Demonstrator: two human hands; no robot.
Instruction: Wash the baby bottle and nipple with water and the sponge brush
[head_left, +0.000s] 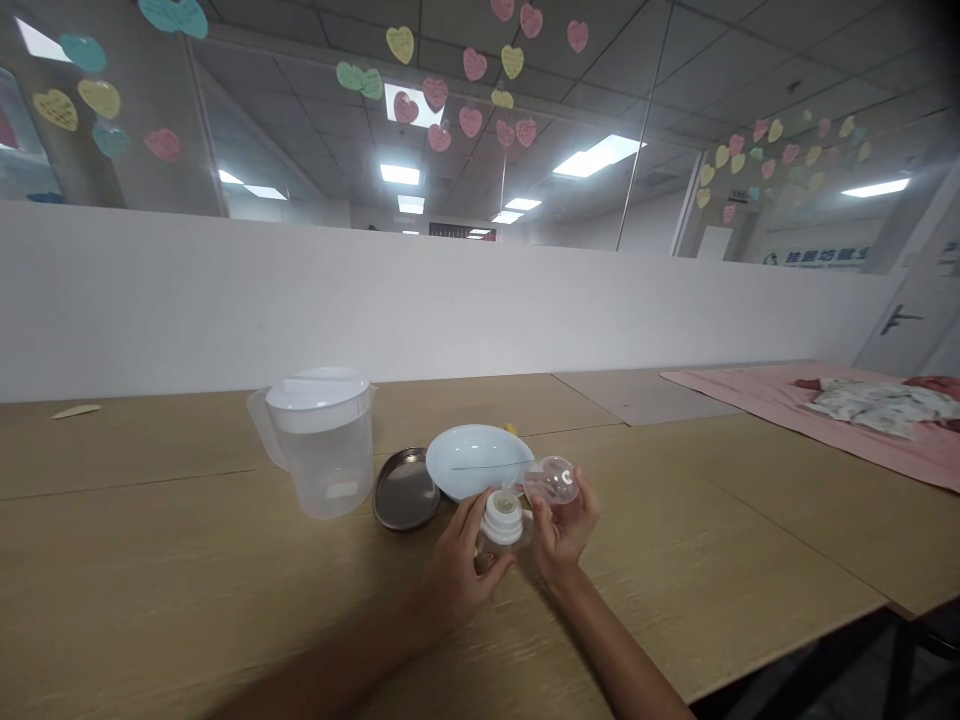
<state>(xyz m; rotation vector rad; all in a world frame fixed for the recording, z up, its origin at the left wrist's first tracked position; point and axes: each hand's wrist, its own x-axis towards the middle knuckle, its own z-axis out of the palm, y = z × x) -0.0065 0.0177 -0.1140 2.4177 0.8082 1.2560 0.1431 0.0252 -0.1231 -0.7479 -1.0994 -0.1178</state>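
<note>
My left hand (459, 565) is wrapped round a baby bottle (502, 518) with a white collar and a pale teat on top. The bottle's lower part is partly hidden by my fingers. Beside it, tilted on its side, is a clear domed bottle cap (553, 481), which my right hand (568, 528) grips from the right. Just behind both hands lies a shallow white bowl (469, 445). A thin dark line, perhaps a wire or stick, crosses the bowl towards the cap; I cannot make out what it is.
An oval metal dish (405, 492) sits left of the bowl. Farther left stands a translucent lidded pitcher (330, 455). A small yellow thing (510, 428) peeks out behind the bowl. On the right, patterned cloth (877, 402) lies on a pink sheet (772, 400). The white wall (450, 310) borders the wooden table (187, 580).
</note>
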